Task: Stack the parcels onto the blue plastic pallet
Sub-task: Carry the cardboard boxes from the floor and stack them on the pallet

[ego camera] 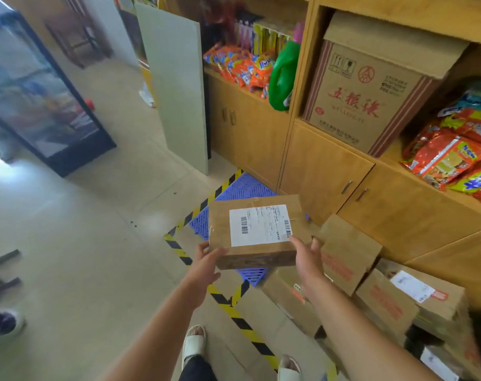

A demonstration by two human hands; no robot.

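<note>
Held parcel point(257, 232) hangs over the pallet point(243, 188), label up, long axis left-right. The pallet lies below and just ahead, both hands equally near. The left hand point(206, 259) has its fingers curled on the near-left corner. The right hand point(306, 255) clamps the right edge, thumb on top. Other parcels point(349, 251) sit right of the pallet.

The single head-worn camera is looking forward and steeply down at the floor point(96, 229) beside the cabinets point(324, 171). It is framing the left hand point(206, 266), right hand point(306, 258) and parcel point(257, 229) at close range.
</note>
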